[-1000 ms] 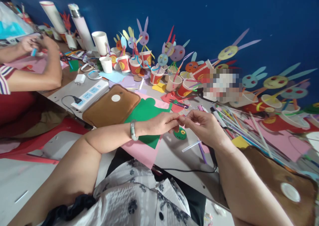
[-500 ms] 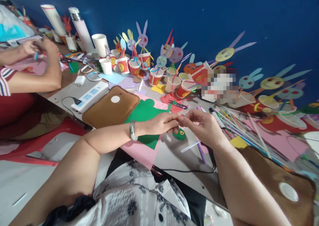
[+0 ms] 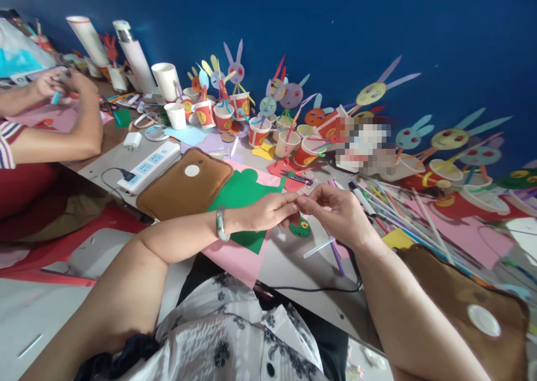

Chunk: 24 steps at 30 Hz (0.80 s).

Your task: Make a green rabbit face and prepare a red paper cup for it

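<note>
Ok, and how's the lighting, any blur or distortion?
Head view: far-right cups look stretched and soft; a pixelated patch lies left of them; the right brown pad looks darker than the left brown pad; anything between left hand and right hand is too small to tell.

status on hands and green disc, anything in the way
Left hand, right hand meeting at fingertips, hold unclear. Green disc partly behind left hand's fingers. Clear stick nearby.

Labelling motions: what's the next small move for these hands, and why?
Probably ease the right hand slightly off the left hand: their fingertips meet, hiding whatever they may pinch, and the green disc lies just below them in view.
</note>
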Available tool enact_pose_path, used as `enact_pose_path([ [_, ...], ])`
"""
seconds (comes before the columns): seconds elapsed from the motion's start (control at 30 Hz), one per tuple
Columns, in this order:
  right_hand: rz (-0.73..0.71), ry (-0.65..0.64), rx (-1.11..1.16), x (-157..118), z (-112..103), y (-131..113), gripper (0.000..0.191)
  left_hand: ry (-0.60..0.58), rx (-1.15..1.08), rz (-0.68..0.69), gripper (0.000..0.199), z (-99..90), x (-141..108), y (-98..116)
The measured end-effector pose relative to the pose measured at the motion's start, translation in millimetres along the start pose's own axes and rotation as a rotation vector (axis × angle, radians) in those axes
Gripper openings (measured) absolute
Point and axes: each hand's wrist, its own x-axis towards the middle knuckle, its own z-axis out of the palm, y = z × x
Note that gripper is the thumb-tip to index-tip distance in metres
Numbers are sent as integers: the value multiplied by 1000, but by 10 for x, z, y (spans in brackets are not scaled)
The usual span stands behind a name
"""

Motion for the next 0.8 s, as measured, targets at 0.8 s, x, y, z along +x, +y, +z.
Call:
enact_pose_path([
  [0.8, 17, -68, 146, 34, 20, -13, 56, 74, 51, 11, 49, 13, -8, 105],
])
